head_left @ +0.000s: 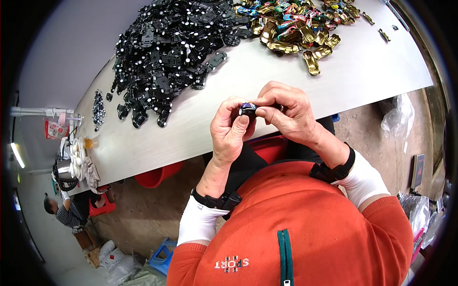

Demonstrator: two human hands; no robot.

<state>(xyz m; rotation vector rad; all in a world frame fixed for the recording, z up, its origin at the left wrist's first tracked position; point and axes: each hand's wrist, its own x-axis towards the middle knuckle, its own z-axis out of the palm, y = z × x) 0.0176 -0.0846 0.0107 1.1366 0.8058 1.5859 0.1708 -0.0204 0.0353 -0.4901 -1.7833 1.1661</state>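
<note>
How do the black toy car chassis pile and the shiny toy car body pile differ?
The chassis pile is larger than the body pile. The chassis pile is mostly black with white spots; the body pile mixes gold, red, blue and green. The chassis pile lies left of the body pile. Both are heaped on one table.

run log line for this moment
left hand: holding small dark toy car | right hand: touching it | table: black toy-car chassis heap, gold and multicoloured toy-car bodies

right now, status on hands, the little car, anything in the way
Left hand gripping small dark toy car; right hand touching its right end. Car partly hidden in grip. Nothing seen blocking hands; black chassis heap apart, farther left.
</note>
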